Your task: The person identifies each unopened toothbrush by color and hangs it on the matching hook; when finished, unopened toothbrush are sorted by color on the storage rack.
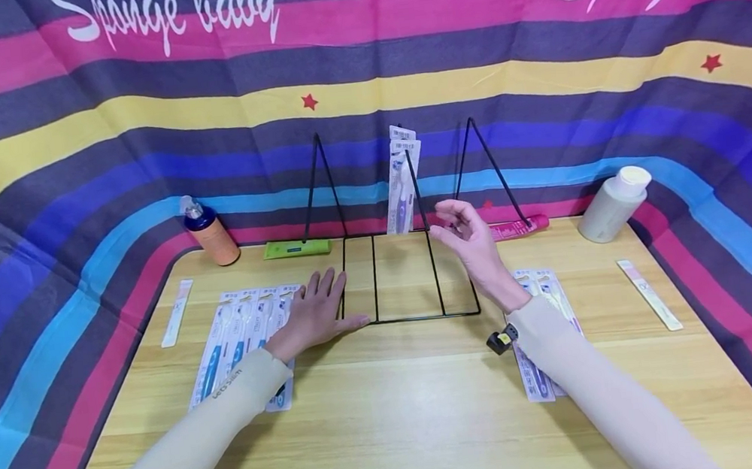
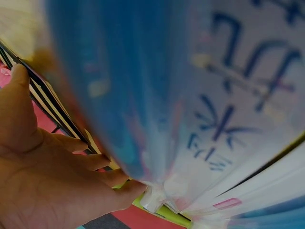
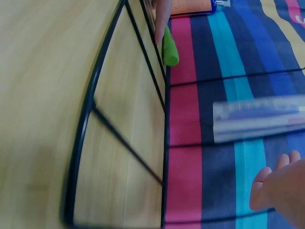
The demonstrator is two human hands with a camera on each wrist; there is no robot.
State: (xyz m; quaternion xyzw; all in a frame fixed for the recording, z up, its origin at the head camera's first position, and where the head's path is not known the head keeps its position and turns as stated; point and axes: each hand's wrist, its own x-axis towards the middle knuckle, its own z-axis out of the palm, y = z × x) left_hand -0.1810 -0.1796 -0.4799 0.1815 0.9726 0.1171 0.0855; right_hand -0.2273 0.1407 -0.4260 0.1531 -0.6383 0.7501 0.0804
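A black wire rack (image 1: 375, 280) stands at the back of the table. Two packaged toothbrushes (image 1: 401, 194) with purple handles lean upright in its middle section, one behind the other; the right wrist view shows a toothbrush pack (image 3: 257, 118) between the wires. My left hand (image 1: 318, 308) lies at the rack's left side, fingers spread and holding nothing. Beneath that forearm are several blue toothbrush packs (image 1: 223, 340), close up in the left wrist view (image 2: 119, 86). To the right of the upright packs, my right hand (image 1: 474, 248) is raised, its fingers loosely bent with nothing between them.
Purple toothbrush packs (image 1: 533, 378) lie under the right forearm. Green (image 1: 297, 249) and pink (image 1: 514, 229) tubes lie by the rack's back corners. An orange-and-blue bottle (image 1: 214, 235) and a white bottle (image 1: 611, 208) stand behind. Slim white packets (image 1: 177, 312) lie at both sides.
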